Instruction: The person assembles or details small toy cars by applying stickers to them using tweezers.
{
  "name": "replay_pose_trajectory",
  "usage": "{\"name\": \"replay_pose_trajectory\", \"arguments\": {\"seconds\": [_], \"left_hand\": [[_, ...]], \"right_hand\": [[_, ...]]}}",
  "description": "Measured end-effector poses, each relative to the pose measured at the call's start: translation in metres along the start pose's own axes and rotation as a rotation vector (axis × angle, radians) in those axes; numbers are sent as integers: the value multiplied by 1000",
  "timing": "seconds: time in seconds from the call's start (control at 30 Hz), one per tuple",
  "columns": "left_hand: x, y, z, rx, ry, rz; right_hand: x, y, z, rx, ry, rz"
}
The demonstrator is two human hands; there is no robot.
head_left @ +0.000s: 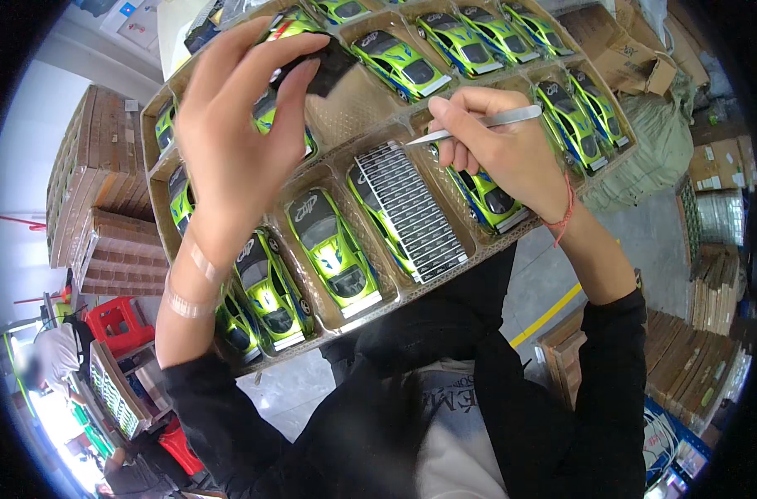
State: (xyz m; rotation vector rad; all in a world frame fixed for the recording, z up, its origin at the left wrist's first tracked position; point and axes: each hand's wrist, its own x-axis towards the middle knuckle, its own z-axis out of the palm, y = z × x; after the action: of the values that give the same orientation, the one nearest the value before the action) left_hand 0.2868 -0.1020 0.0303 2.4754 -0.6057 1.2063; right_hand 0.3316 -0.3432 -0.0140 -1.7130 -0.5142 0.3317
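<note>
My left hand [241, 125] is raised over the tray's left part, fingers and thumb closed around a toy car [335, 68] in green and black. Motion blurs that car, and my fingers cover part of it. In my right hand [499, 137] is a pair of silver tweezers [511, 116], pinched between thumb and fingers. Their tip points left, close to the upper end of a black-and-white striped sticker sheet [411, 212]. The sheet lies over a compartment of the cardboard-edged tray [420, 289], partly covering a car. Several green toy cars [332, 249] sit in the other compartments.
Stacked brown trays [104, 179] stand at the left, near a red stool [119, 326]. An open cardboard box [632, 62] and a green plastic sack [644, 150] lie at the upper right. More flat cardboard [686, 358] is piled at the lower right. Another person [58, 353] is at the far left.
</note>
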Motion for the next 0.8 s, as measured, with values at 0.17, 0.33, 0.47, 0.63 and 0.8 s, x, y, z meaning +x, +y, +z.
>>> {"name": "replay_pose_trajectory", "arguments": {"seconds": [0.17, 0.33, 0.47, 0.63, 0.8], "left_hand": [[4, 59, -42, -96, -187, -115], [1, 55, -38, -88, -252, -87], [0, 55, -37, -87, -266, -97], [-6, 55, -29, -364, -204, -223], [-15, 64, -36, -437, -199, -412]], "right_hand": [[0, 5, 1, 22, 13, 32], [2, 5, 5, 41, -2, 39], [1, 4, 3, 87, -20, 19], [0, 4, -2, 92, -42, -34], [-5, 1, -9, 231, 7, -57]]}}
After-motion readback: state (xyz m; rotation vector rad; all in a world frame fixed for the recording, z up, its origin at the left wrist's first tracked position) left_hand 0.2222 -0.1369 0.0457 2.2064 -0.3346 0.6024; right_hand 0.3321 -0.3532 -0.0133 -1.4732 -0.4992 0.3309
